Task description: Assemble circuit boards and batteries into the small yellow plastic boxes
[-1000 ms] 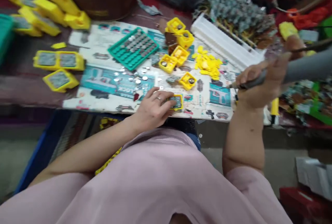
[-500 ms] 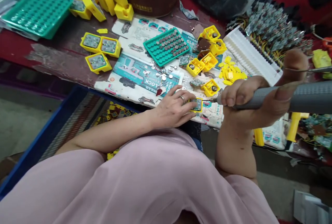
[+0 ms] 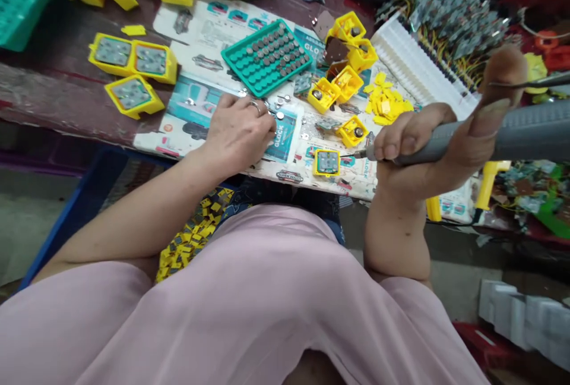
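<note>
My right hand (image 3: 427, 147) is closed around a grey electric screwdriver (image 3: 463, 138). Its thin tip points left and reaches the edge of a small yellow plastic case (image 3: 327, 162) with a grey circuit board inside. A thin metal rod (image 3: 534, 84) crosses by my right fingertip. My left hand (image 3: 243, 129), wearing a ring, bends its fingers down over small loose metal pieces (image 3: 279, 115) on the printed cardboard (image 3: 209, 153). Its fingertips are hidden, so what they pinch does not show. Just beyond lies a green tray (image 3: 267, 58) with button cells in part of its hollows.
Yellow cases (image 3: 338, 91) with round cells and a pile of yellow lids (image 3: 387, 100) lie behind the screwdriver. Three board-filled cases (image 3: 154, 61) sit at left. A white rack (image 3: 425, 67) and wired boards (image 3: 463, 22) occupy the back right. Below, a blue crate (image 3: 53, 230) holds yellow parts.
My left hand has let go of the yellow case and moved left to the loose metal pieces. My right hand keeps the screwdriver at the case. The whole view has shifted slightly.
</note>
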### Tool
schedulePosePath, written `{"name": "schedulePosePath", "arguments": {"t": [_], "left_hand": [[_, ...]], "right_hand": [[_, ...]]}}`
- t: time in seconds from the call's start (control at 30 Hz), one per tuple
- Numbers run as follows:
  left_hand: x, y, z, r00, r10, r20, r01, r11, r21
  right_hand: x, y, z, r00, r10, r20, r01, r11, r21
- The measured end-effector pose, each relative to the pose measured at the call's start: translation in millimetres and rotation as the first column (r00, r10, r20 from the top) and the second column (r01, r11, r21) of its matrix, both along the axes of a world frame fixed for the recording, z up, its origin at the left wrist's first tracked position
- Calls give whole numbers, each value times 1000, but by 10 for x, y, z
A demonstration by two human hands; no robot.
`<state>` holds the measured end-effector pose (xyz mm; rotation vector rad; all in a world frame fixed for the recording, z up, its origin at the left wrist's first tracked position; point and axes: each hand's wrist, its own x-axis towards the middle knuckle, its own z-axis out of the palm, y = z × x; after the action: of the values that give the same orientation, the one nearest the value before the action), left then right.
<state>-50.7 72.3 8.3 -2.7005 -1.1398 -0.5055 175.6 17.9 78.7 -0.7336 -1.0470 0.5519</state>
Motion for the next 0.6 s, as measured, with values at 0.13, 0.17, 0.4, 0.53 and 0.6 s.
{"name": "schedulePosePath", "arguments": {"t": [0.13,0.17,0.4,0.53,0.6], "left_hand": [[40,-37,44,982,-110,153,89,986,140],[73,-75,55,959,-152,240,121,983,141],[497,-500,28,718,-277,639,382,924,-29],[593,-553,10,671,-288,683,413,911,-22],[600,-546,16,662,-304,685,424,906,-8]], "right_hand": [[-16,-23,-4,997,-57,46,60,996,-62],[-28,-25,4,998,-57,39,60,996,-60],[-180,-129,229,977,173,-123,-179,983,-41],[-111,-310,335,963,264,-58,-270,935,-229],[-53,-347,288,967,253,24,-230,911,-343]]}}
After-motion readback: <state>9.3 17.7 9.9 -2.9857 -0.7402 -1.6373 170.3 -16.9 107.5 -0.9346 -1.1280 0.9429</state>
